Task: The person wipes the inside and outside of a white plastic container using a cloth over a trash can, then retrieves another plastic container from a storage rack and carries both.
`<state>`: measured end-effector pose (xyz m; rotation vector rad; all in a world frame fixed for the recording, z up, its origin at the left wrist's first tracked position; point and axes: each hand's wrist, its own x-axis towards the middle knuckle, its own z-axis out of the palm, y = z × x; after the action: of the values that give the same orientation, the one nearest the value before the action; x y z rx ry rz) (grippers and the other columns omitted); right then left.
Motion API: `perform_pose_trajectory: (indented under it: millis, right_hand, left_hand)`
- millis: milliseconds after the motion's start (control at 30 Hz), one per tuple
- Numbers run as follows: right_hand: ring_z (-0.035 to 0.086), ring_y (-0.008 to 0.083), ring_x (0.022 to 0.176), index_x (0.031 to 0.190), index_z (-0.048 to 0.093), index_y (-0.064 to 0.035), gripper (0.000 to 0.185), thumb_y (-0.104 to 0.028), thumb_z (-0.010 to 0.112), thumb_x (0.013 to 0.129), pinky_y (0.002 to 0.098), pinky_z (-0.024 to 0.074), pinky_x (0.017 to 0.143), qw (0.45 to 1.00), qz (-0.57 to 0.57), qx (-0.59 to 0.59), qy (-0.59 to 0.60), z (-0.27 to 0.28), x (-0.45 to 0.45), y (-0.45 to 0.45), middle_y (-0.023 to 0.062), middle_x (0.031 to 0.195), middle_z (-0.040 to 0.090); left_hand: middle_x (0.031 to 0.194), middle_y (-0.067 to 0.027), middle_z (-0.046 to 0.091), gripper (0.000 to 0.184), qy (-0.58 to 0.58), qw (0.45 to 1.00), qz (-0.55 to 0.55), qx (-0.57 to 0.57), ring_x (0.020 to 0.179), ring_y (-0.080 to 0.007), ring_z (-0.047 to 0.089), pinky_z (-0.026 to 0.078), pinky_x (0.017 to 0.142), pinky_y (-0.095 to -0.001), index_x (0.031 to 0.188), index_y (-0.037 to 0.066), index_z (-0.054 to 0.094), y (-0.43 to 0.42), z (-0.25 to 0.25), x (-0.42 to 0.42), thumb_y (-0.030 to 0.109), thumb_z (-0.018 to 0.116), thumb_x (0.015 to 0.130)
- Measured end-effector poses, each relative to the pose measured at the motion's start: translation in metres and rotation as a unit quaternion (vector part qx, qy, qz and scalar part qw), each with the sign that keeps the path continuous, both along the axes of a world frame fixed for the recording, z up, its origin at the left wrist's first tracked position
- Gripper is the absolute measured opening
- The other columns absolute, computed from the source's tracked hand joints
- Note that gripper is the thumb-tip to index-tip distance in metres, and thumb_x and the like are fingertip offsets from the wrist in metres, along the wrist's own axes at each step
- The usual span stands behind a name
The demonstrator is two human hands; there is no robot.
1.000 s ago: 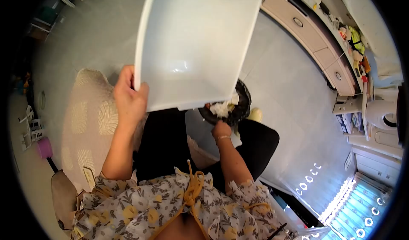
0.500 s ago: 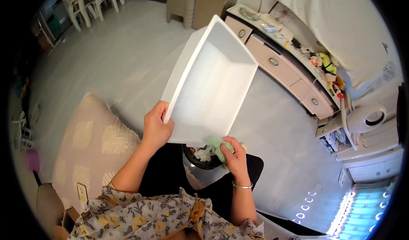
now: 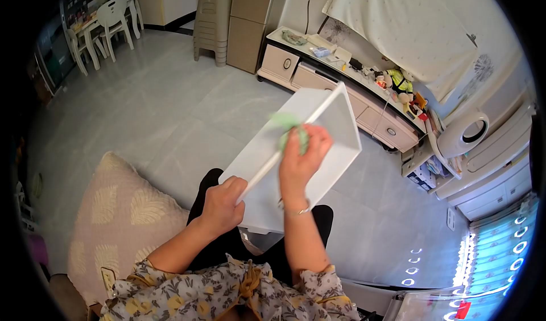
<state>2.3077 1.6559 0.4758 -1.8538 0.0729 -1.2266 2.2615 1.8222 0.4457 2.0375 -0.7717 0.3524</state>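
Box, white, open, qty 1: sitting tilted over the person's lap, between and above the knees, open side facing R. Mat'l looking like plastic, approx. rectangular w/ flat walls.

L hand: gripping the box by the near end of its rim; hand closing w/ fingers curling over the edge, thumb lying on the inner side.

R hand: pinching a green cloth at the same rim, further up; cloth bunching in the fingers, part showing on the outer side. Blurred, so exact finger contact not telling. Bracelet hanging at the R wrist.

Handling (est.): box prob. being light for its size, stiff, walls maybe flexing a bit; smooth faces poss. getting slippery if damp. Best hold: rim, thumb in, fingers out, as L hand is doing; flat walls offering less purchase. Cloth prob. being soft, limp, not fragile; bunching it suiting a firm pinch.

Surroundings: pillow lying L of the lap; drawer unit standing beyond the box; stools stacking far off, nr. the wall.
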Motion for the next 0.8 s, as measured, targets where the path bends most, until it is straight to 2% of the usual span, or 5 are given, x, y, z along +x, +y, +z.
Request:
perform_pose_trajectory:
  millis: [167, 367, 600, 700, 800]
  right_hand:
    - [0.048, 0.0283, 0.102, 0.103, 0.056, -0.0006, 0.021, -0.014, 0.061, 0.088, 0.0376, 0.0401, 0.089, 0.991, -0.133, 0.011, 0.001, 0.017, 0.010, -0.070, 0.0156, 0.105, 0.048]
    - [0.052, 0.0168, 0.085, 0.103, 0.054, -0.0019, 0.020, -0.007, 0.060, 0.085, 0.0284, 0.0453, 0.076, 0.931, -0.043, 0.359, -0.049, 0.020, -0.015, -0.066, 0.0086, 0.098, 0.052]
    - [0.053, 0.0146, 0.082, 0.099, 0.054, -0.0031, 0.017, 0.000, 0.058, 0.082, 0.0254, 0.0451, 0.072, 0.922, 0.007, 0.382, 0.066, -0.019, -0.041, -0.027, 0.0078, 0.098, 0.054]
    - [0.056, 0.0141, 0.072, 0.100, 0.052, -0.0040, 0.024, 0.005, 0.058, 0.079, 0.0241, 0.0458, 0.060, 0.902, 0.045, 0.430, -0.007, -0.009, -0.049, -0.034, 0.0083, 0.088, 0.058]
    - [0.057, 0.0158, 0.079, 0.102, 0.051, -0.0044, 0.024, 0.007, 0.056, 0.081, 0.0257, 0.0487, 0.067, 0.882, 0.020, 0.469, -0.037, 0.017, -0.055, -0.032, 0.0090, 0.092, 0.058]
  left_hand:
    - [0.068, -0.0078, 0.048, 0.022, -0.084, 0.993, -0.004, 0.089, 0.060, -0.0265, 0.057, 0.044, 0.047, -0.0366, 0.080, 0.005, 0.051, 0.011, 0.007, -0.006, -0.004, 0.058, 0.061]
    - [0.066, -0.0028, 0.046, 0.016, -0.218, 0.962, -0.039, 0.161, 0.058, -0.0181, 0.053, 0.043, 0.043, -0.0311, 0.078, 0.008, 0.053, 0.019, 0.016, 0.010, 0.003, 0.059, 0.065]
    - [0.066, -0.0009, 0.045, 0.014, -0.230, 0.949, -0.061, 0.208, 0.059, -0.0152, 0.053, 0.042, 0.044, -0.0297, 0.078, 0.009, 0.053, 0.013, 0.016, 0.015, 0.009, 0.059, 0.066]
    - [0.069, -0.0005, 0.048, 0.017, -0.222, 0.955, -0.056, 0.187, 0.060, -0.0168, 0.053, 0.042, 0.046, -0.0291, 0.080, 0.009, 0.054, 0.006, 0.020, 0.012, 0.010, 0.063, 0.066]
    - [0.075, -0.0016, 0.055, 0.017, -0.266, 0.960, -0.040, 0.079, 0.062, -0.0187, 0.054, 0.040, 0.047, -0.0285, 0.079, 0.010, 0.056, -0.012, 0.048, 0.003, 0.012, 0.069, 0.068]
